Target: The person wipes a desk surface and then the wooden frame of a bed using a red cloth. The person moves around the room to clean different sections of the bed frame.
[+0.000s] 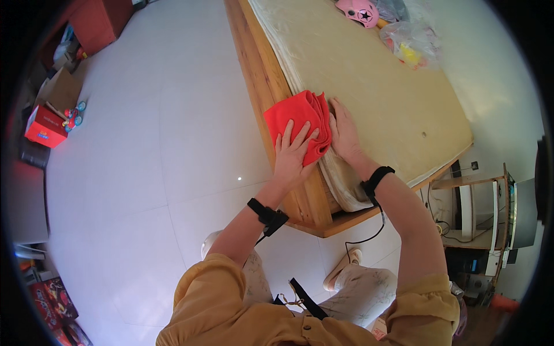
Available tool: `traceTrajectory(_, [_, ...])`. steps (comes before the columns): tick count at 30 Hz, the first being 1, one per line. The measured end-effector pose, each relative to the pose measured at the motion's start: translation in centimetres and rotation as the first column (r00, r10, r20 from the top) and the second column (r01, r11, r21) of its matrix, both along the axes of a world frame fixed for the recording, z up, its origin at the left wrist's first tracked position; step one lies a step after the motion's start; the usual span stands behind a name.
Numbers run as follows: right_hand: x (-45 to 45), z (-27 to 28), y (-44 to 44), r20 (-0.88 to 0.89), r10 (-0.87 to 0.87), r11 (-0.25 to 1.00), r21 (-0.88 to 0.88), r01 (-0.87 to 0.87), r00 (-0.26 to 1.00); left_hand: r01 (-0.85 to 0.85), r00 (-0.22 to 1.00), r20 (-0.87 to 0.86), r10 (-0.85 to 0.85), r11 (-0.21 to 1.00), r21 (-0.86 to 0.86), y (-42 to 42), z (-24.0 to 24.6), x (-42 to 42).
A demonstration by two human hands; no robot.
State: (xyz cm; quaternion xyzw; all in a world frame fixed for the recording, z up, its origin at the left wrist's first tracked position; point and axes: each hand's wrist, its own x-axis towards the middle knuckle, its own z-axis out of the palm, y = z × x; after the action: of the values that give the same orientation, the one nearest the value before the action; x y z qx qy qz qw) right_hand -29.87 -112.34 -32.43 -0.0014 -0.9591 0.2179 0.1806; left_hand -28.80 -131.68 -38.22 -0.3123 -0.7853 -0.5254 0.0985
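Observation:
A folded red cloth (288,111) lies over the wooden side rail (265,69) of a bed, against the mattress edge. My left hand (293,153) rests on it from above with the fingers spread; where the cloth covers the thumb side, its grip is partly hidden. Just right of the cloth, my right hand (345,135) is at the edge of the beige mattress (381,86), fingers pointing away from me. Whether those fingers grip the edge or only press on it is not clear. Both wrists wear black straps with cables.
A pink helmet (358,12) and a plastic bag (411,45) lie on the mattress's far end. Right of the bed stands a shelf unit (469,216) with cables. Along the left, a red box (46,126) and a toy (74,116) sit on the tiled floor (121,164).

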Motion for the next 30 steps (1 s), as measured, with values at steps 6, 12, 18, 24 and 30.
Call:
traceTrajectory(6, [-0.1,-0.4,0.9,0.081,0.018,0.968,0.250,-0.037,0.997,-0.005,1.000,-0.014,0.002,0.977,-0.212,-0.5,-1.2,-2.1])
traceTrajectory(12, [2.4,1.8,0.5,0.414,-0.038,0.955,0.282,-0.088,0.909,-0.003,1.000,-0.020,-0.002,0.968,-0.251,0.1,-0.6,-3.4])
traceTrajectory(18, [3.3,2.6,0.9,0.435,0.074,0.968,0.185,-0.170,0.897,-0.011,0.998,-0.069,-0.011,0.951,-0.309,-0.6,0.2,-3.5])
traceTrajectory(24, [3.2,3.2,2.3,0.441,0.214,0.926,0.192,-0.325,0.872,0.010,1.000,-0.005,-0.012,0.961,-0.277,-0.1,-0.4,-3.7])
traceTrajectory(30, [3.3,3.3,2.9,0.473,0.249,0.911,0.180,-0.370,0.845,0.041,0.997,-0.048,-0.057,0.959,-0.279,-0.3,-0.8,-4.2])
